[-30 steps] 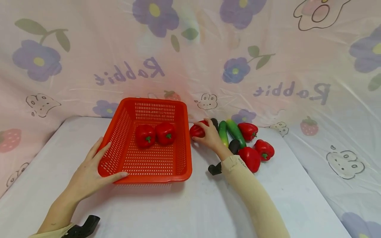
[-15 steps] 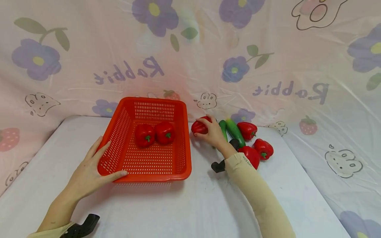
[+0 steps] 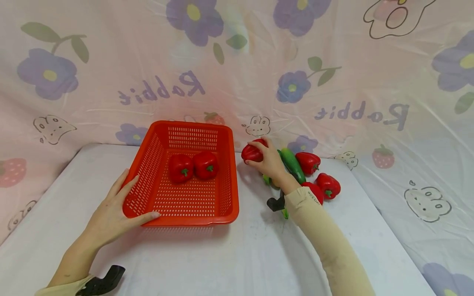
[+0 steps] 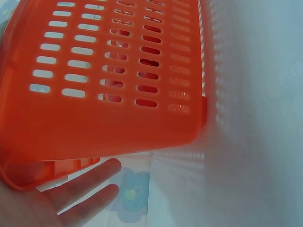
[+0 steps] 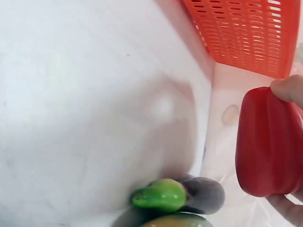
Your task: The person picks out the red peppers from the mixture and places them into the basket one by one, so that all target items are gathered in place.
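Note:
My left hand (image 3: pixel 111 218) rests with straight, spread fingers at the near left corner of the red plastic basket (image 3: pixel 235 185), its thumb lying over the front rim. In the left wrist view, two straight fingers (image 4: pixel 92 184) reach past the rim outside the basket wall (image 4: pixel 94 127). Two red bell peppers (image 3: pixel 180 168) lie inside, side by side with green stems towards me. To the right of the basket, my right hand (image 3: pixel 272 162) grips another red bell pepper (image 5: pixel 265 146) between thumb and fingers, raised over the table with a shadow cast below.
Right of the basket is a pile with a green cucumber (image 3: pixel 293 164), a dark purple eggplant (image 5: pixel 206 195) and more red bell peppers (image 3: pixel 327 186). My right forearm partly covers it. A patterned cloth (image 3: pixel 237 82) hangs along the back edge of the white table (image 3: pixel 237 263).
My right hand has lifted the red bell pepper and drawn it slightly to the right and back. The left hand and basket have stayed in place.

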### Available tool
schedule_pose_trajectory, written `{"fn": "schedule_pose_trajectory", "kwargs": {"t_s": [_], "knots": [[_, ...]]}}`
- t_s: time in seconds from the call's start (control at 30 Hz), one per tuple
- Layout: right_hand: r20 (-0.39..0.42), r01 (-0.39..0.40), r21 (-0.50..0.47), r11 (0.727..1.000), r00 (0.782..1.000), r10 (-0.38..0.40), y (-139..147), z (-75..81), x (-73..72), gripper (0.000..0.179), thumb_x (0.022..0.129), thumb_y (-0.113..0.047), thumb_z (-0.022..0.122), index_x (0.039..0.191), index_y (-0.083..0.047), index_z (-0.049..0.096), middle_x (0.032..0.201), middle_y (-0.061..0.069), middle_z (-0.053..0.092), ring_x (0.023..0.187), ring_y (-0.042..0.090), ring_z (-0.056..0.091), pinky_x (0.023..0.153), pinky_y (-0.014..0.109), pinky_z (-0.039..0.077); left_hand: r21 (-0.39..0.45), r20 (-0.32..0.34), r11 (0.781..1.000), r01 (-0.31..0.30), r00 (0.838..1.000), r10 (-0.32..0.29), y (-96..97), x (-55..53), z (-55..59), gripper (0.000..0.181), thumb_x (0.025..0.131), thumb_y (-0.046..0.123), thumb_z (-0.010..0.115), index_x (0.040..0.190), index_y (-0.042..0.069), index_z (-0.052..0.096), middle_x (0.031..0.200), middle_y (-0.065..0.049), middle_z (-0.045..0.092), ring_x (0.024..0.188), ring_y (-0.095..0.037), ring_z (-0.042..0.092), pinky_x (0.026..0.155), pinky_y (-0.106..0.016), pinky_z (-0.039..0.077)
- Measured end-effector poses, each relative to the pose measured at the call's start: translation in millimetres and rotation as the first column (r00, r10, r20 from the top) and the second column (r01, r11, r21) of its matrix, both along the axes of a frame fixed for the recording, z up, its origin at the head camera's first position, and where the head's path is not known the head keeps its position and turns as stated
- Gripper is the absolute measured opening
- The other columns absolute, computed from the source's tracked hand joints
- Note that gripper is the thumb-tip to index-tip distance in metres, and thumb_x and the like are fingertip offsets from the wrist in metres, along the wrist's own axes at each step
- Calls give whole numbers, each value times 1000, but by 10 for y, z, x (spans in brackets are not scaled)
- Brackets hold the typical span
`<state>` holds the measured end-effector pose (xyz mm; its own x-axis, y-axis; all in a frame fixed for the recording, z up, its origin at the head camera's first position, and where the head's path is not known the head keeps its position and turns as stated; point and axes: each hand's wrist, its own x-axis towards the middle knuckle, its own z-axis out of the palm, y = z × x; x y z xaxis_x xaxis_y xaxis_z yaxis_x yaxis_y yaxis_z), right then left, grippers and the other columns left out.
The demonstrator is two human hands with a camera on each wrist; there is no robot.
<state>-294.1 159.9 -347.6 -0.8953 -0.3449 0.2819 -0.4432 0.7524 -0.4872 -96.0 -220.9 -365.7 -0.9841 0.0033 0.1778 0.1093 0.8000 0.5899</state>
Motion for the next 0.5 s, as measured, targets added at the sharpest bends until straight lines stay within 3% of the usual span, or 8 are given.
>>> {"fn": "schedule_pose_trajectory", "kwargs": {"t_s": [0.5], "knots": [[-79,-1,14,1000,997,2,25,224,-44,57,81,-28,77,133,-18,56,151,21,29,128,41,41,97,54,48,6,11,1000,0,1000,0,1,-1,16,108,72,55,77,153,9,21,162,-8,0,133,-54,28,88,-77,31]]}}
